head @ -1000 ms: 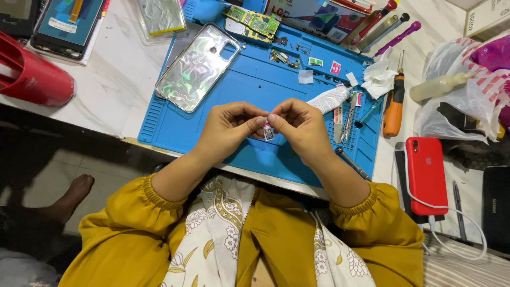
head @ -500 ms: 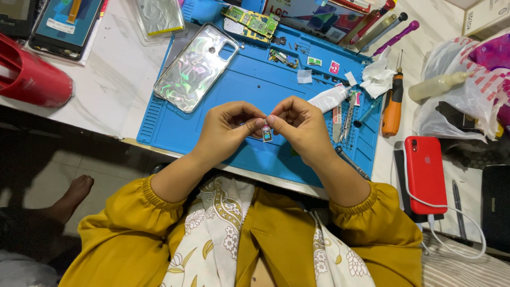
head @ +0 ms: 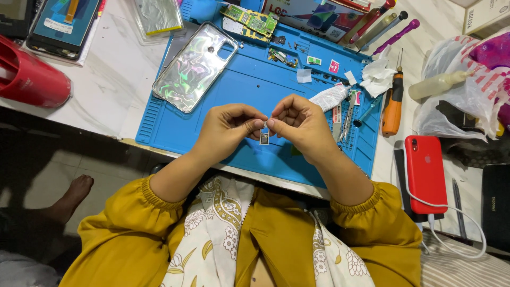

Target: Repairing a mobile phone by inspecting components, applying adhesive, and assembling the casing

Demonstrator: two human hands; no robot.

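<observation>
Two hands meet above the near edge of the blue mat [head: 249, 90]: left hand [head: 226, 127] and right hand [head: 300, 125], each grip pinching one small grey component [head: 264, 137] between fingertips. Farther back on the worktop [head: 106, 101] lie a clear phone case [head: 195, 66] and a green circuit board [head: 249, 20].

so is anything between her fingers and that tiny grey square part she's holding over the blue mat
Nothing visible. The left hand and right hand both pinch the small grey square component directly at its top, fingertips touching it. It hangs just above a bare patch of the blue silicone work mat, with no tool between.
</observation>
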